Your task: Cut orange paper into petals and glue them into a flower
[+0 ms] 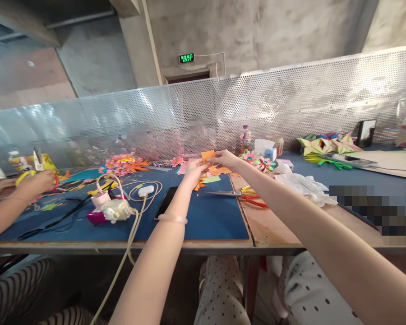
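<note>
Both the left hand (193, 169) and right hand (225, 158) pinch an orange paper (208, 155), seemingly early in folding; scissors (238, 195) lie idle nearby.

The orange paper (208, 155) sits far out over the table (206, 221), too small to show how the left hand (193, 170) and right hand (226, 159) pinch it; the fingertips merge with it. Behind them, beyond the mesh screen (291, 108) at the table's far edge, two patches are blurred out. A pixelated block (375, 205) covers something near the table's right front edge. At the left edge, another person's hand (37, 180) is cut off at the forearm.
</note>
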A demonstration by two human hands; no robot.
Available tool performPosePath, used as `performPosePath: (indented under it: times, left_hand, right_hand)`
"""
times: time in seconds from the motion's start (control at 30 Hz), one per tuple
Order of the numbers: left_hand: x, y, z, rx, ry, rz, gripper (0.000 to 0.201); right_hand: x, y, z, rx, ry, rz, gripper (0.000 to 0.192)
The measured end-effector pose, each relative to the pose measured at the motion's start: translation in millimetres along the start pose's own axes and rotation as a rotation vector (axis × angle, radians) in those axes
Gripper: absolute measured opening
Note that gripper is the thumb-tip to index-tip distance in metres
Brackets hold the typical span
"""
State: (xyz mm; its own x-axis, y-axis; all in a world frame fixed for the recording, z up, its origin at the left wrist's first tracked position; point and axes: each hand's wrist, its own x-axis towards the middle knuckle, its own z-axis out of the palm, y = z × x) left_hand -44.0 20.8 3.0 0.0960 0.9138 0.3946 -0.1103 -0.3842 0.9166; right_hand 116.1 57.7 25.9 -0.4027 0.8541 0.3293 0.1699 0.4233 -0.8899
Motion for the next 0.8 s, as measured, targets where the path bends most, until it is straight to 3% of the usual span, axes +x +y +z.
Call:
performPosePath:
  times: [0.33, 0.63, 0.8]
  left_hand:
    - [-2.3, 5.9, 3.7, 0.035, 0.070, 0.001, 0.032]
    - [-2.4, 5.0, 3.8, 0.043, 0.061, 0.005, 0.029]
    - [-1.8, 5.0, 3.3, 0.018, 0.036, 0.018, 0.031]
  right_hand:
    - [5.5, 3.5, 7.9, 0.002, 0.161, -0.029, 0.030]
    - [5.5, 2.2, 8.1, 0.012, 0.174, -0.039, 0.034]
    - [5.5, 7.3, 4.5, 0.062, 0.087, -0.032, 0.035]
